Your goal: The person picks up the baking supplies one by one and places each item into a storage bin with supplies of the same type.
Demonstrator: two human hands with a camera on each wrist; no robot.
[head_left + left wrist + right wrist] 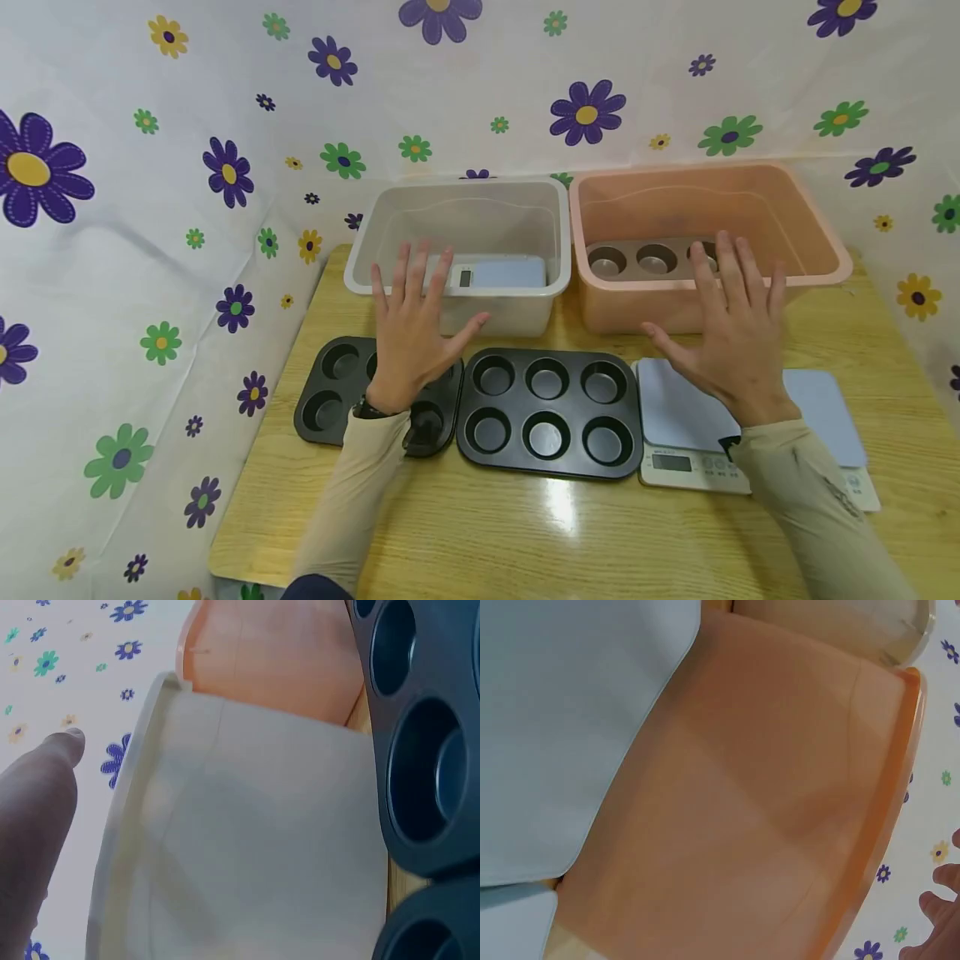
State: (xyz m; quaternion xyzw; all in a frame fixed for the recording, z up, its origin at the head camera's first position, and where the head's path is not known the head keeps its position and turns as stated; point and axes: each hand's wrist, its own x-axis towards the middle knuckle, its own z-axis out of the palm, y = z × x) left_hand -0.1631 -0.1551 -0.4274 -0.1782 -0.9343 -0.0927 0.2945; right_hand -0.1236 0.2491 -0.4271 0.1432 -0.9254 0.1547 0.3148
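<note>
My left hand [415, 333] is raised with fingers spread, above the left muffin tin [311, 417] and in front of the white bin [495, 315]. It holds nothing. The right hand [731, 342], also spread and bare, hovers over two kitchen scales [678, 408] before the pink bin [645, 308]. Between the hands lies a second dark muffin tin [555, 475] with round cups. Inside the white bin sits a scale with a pale blue top [510, 272]. A muffin tin [632, 260] lies in the pink bin, partly hidden by its front wall and my fingers.
Everything stands on a wooden table [465, 533], whose left edge shows. A white cloth with printed flowers [247, 108] hangs behind and at the left. The two bins stand side by side at the back, their rims nearly touching. The right-hand scale [825, 417] lies partly behind my forearm.
</note>
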